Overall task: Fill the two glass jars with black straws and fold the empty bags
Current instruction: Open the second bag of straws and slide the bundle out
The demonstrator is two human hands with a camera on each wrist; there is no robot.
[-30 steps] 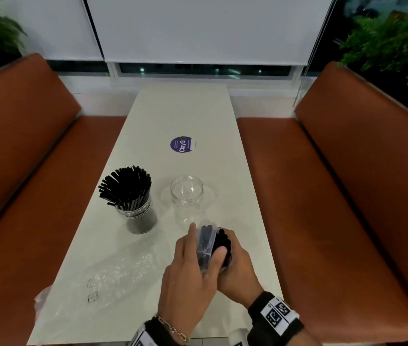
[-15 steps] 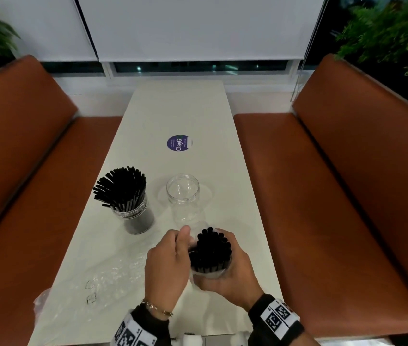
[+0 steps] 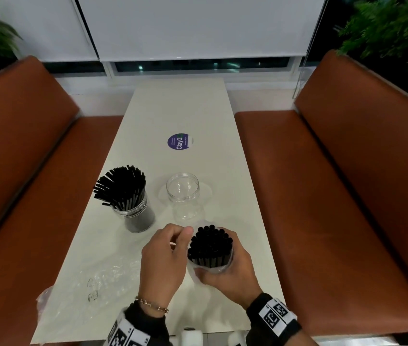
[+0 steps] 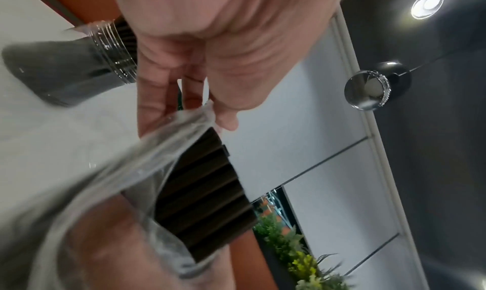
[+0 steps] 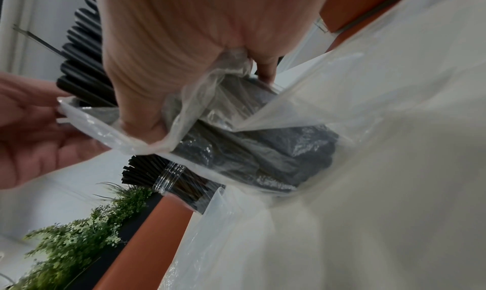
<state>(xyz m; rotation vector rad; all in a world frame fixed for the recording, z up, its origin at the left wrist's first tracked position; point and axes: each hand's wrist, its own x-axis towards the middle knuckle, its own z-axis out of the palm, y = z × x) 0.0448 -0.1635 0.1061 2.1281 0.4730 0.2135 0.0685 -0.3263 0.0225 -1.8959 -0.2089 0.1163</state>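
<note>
1. Left jar [image 3: 133, 208] packed with black straws; jar [image 3: 183, 196] at its 3 o'clock empty.
2. Right hand [image 3: 230, 273] clamps the straw bag [image 3: 210, 248] upright — left hand [image 3: 165, 258] pinches its clear rim.
3. Empty bag [image 3: 93, 280] lies at 8 o'clock.

Straw bundle [image 3: 209, 247] tipped upright, tips exposed; left hand [image 3: 164, 260] now pinching bag [image 3: 206, 269] rim.

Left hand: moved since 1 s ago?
Yes. The left hand has slid off the straw bundle toward the person's left, now pinching the bag rim, judged against the empty jar.
</note>
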